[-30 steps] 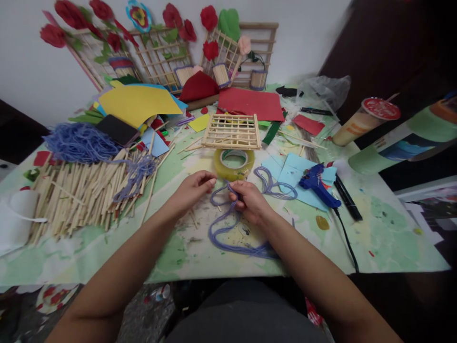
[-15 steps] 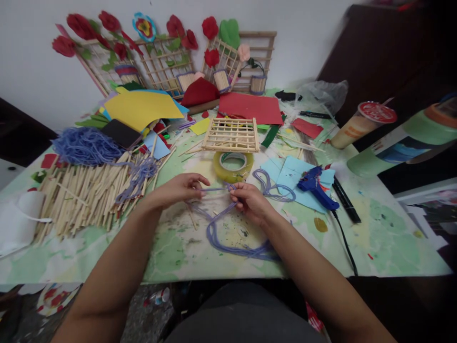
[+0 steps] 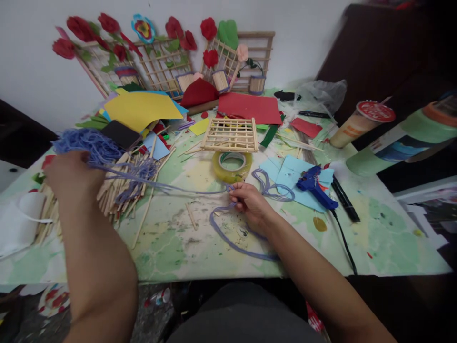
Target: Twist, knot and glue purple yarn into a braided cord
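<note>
Purple yarn [image 3: 185, 191] runs nearly straight across the table between my two hands. My left hand [image 3: 74, 174], slightly blurred, is at the far left over the wooden sticks, closed on one end of the strands, its fingertips partly hidden. Just behind it lies a heap of loose purple yarn [image 3: 96, 143]. My right hand [image 3: 250, 202] pinches the yarn between thumb and fingers in front of a roll of clear tape [image 3: 232, 174]. From there a loop of yarn hangs down onto the tablecloth and passes under my right forearm.
Bundled wooden sticks [image 3: 110, 190] lie left. A small stick lattice [image 3: 230, 136] rests behind the tape. A blue glue gun [image 3: 316, 186] lies right on light-blue paper, its cord running off the edge. A cup [image 3: 360, 124] and green bottle [image 3: 400, 138] stand right. Paper flowers [image 3: 82, 28] line the wall.
My left hand has swung far to the left from beside my right hand, drawing the yarn out long. The loop near my right hand has shrunk to fewer strands. My right hand stays put.
</note>
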### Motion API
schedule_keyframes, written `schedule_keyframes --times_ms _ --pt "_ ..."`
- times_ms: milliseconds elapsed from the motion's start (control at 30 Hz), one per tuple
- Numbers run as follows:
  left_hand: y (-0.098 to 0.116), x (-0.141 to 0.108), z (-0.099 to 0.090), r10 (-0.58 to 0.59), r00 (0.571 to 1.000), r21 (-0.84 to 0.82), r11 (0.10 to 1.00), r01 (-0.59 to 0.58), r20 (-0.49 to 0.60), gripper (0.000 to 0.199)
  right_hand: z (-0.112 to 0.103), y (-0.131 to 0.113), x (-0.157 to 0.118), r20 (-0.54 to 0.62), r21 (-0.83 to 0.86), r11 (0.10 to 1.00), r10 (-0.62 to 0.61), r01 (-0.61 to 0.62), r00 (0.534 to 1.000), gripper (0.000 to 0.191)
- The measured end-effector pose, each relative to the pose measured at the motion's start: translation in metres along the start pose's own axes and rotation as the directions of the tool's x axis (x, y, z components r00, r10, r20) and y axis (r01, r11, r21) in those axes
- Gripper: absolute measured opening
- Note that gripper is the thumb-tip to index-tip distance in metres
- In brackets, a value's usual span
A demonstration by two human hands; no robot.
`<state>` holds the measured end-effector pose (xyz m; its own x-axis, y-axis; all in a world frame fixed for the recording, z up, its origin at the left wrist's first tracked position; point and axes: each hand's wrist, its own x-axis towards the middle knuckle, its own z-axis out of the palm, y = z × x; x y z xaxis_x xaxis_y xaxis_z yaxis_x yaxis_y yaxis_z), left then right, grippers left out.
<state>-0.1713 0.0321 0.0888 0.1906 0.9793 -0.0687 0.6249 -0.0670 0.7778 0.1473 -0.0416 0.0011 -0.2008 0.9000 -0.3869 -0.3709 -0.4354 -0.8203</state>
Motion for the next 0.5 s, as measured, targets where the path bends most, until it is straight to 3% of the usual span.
schedule_keyframes --times_ms 100,233,333,433,500 --pt "0.015 -0.003 0.012 0.045 0.999 0.052 0.998 -0.046 0.028 0.055 0.0 0.0 0.0 0.005 -0.023 1.0 0.001 -0.001 1.0 0.01" --pt "0.037 -0.004 0.058 0.092 0.968 -0.006 0.996 -0.093 0.234 0.055 0.001 0.0 0.0 0.004 -0.05 0.999 -0.009 0.01 1.0 0.011" --pt "0.041 -0.001 0.105 0.05 0.945 -0.337 0.939 0.066 0.322 0.049 0.001 0.001 0.0 0.014 -0.046 0.999 -0.021 0.022 1.0 0.012" --pt "0.04 0.003 0.144 -0.026 0.916 -0.535 0.805 0.257 0.401 0.042 0.001 0.002 -0.001 0.048 -0.046 0.998 -0.029 0.031 0.998 0.012" --pt "0.041 0.004 0.16 -0.03 0.891 -0.616 0.712 0.337 0.453 0.037 0.001 0.001 -0.002 0.065 -0.068 0.997 -0.033 0.038 0.997 0.012"
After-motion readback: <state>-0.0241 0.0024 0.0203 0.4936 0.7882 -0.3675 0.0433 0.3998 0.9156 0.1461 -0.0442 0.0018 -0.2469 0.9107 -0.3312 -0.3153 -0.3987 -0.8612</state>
